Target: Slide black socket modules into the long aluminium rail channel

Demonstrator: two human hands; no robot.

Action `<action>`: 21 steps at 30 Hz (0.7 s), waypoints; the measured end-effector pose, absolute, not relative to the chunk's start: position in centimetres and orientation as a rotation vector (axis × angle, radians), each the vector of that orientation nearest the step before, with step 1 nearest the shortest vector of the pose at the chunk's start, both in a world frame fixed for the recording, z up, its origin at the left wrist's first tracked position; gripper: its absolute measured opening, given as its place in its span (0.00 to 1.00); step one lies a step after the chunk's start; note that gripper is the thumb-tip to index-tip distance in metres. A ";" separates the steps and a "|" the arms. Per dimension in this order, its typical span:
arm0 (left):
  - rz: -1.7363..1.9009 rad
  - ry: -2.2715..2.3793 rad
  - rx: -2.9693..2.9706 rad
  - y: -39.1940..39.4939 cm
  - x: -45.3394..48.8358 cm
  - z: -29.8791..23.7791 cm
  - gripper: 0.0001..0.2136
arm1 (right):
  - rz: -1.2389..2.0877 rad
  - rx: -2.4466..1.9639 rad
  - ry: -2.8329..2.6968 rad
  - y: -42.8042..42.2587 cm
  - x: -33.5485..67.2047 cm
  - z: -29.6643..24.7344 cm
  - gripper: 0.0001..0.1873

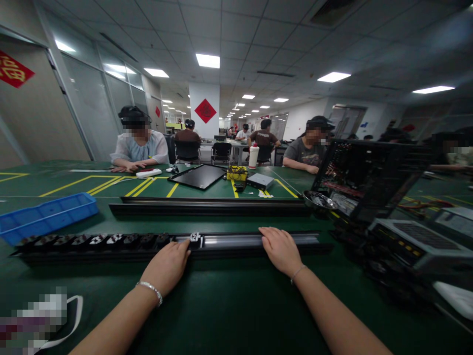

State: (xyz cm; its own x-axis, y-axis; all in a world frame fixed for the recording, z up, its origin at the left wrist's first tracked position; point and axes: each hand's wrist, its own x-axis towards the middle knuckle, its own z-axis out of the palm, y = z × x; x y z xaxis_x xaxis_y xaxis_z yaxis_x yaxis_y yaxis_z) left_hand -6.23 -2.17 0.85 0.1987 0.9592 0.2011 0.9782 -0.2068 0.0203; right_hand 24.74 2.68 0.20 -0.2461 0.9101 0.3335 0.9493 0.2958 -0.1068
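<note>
A long black metal rail (229, 251) with a shiny inner channel lies across the green table in front of me. A row of small black modules with metal parts (114, 240) fills its left part. My left hand (168, 266) is closed, its fingertips at a single black module (195, 240) with white marks, which sits in the channel right of the row; the exact grip is partly hidden. Farther right, my right hand (281, 250) grips the rail from above, fingers reaching over its far edge, thumb not clearly visible.
Behind lies another black rail (214, 208). A blue bin (48, 212) stands left. At right are a metal bowl (320, 199), an open computer case (369, 177) and a power supply (410, 246). A black panel (199, 176) lies beyond; co-workers sit across the table.
</note>
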 end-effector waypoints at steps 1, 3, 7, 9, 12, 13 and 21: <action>-0.249 -1.903 -2.345 -2.1 -6.2 0.8 0.20 | -0.168 -1.679 -2.241 2.7 24.7 0.2 0.23; -0.250 -1.902 -2.349 -2.1 -6.2 0.8 0.19 | -0.169 -1.681 -2.242 2.7 24.8 0.2 0.23; -0.263 -1.884 -2.357 -2.0 -6.2 0.8 0.19 | -0.147 -1.681 -2.226 2.6 24.8 0.2 0.23; -0.243 -1.873 -2.359 -2.0 -6.3 0.9 0.19 | -0.138 -1.675 -2.223 2.6 24.8 0.2 0.23; -0.213 -1.875 -2.355 -2.0 -6.3 1.0 0.19 | -0.147 -1.665 -2.227 2.6 24.8 0.3 0.23; -0.208 -1.877 -2.354 -2.0 -6.3 1.0 0.19 | -0.149 -1.665 -2.228 2.6 24.8 0.3 0.23; -0.249 -1.854 -2.364 -1.9 -6.4 0.8 0.18 | -0.162 -1.661 -2.213 2.6 24.7 0.2 0.23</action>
